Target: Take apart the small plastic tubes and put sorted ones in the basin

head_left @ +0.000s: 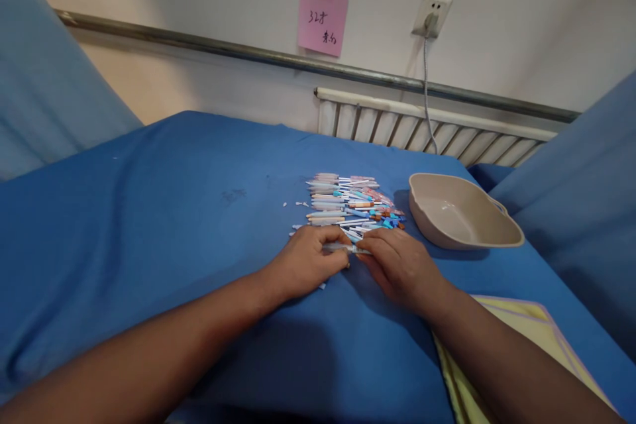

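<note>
My left hand [318, 255] and my right hand [397, 262] meet over the blue cloth, each pinching one end of a slim, whitish pen [352, 249]. Fingers cover much of it, so its tip and tail are hidden. Just beyond my hands lies a pile of pen parts [342, 202]: pale barrels on the left, thin white refills in the middle, and blue, orange and red pieces on the right. My hands overlap the near edge of this pile. A few tiny white bits [301, 204] are scattered to its left.
A beige plastic basin [467, 212] stands right of the pile. Under my right forearm is a folded yellow cloth [521, 318] with a pinkish edge. Blue sheeting [149, 225] covers the table. A radiator [387, 122], rail [238, 50] and plugged-in cord [426, 86] are behind.
</note>
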`<state>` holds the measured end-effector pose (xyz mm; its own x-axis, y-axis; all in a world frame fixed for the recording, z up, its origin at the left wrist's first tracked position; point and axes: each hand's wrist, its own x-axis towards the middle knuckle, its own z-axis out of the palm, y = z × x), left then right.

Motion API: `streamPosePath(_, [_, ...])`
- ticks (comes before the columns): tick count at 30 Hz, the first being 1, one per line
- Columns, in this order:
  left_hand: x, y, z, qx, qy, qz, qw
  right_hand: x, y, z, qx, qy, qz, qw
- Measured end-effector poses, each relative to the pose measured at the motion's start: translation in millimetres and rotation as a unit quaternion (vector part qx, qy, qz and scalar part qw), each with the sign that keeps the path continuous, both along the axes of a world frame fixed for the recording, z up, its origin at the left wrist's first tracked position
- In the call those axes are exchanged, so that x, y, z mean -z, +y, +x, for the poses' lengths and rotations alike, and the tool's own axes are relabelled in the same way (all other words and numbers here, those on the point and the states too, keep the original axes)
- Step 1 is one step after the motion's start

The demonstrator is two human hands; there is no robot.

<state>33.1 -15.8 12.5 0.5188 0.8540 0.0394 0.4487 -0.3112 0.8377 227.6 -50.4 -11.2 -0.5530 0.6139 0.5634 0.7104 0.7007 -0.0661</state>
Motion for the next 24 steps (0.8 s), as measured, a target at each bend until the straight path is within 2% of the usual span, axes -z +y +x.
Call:
streamPosePath(5, [0.2, -1.2, 0.2, 0.001, 0.018, 0.008, 1.000, 2.1, 0.1, -0.6, 0.018, -0.026, -0.020, 0.999])
streamPosePath(11, [-0.5, -3.4, 0.6, 0.003, 0.043, 0.027, 0.999, -0.5, -3.5, -5.8, 0.052, -0.030, -0.114, 0.992])
streamPosePath(16, [1.5, -3.9, 0.1, 0.012, 0.074, 0.052, 0.996, -0.5, -2.2, -6.3, 0.035, 0.068, -0.215, 0.974])
streamPosePath(21, [2.9, -5.0, 0.3, 0.028, 0.108, 0.093, 0.989, 4.3, 4.5, -6.2, 0.019, 0.185, -0.340, 0.922])
streamPosePath(24, [2.3, -3.7, 0.3, 0.024, 0.116, 0.106, 0.987, 5.8, 4.7, -7.9, 0.017, 0.232, -0.357, 0.904])
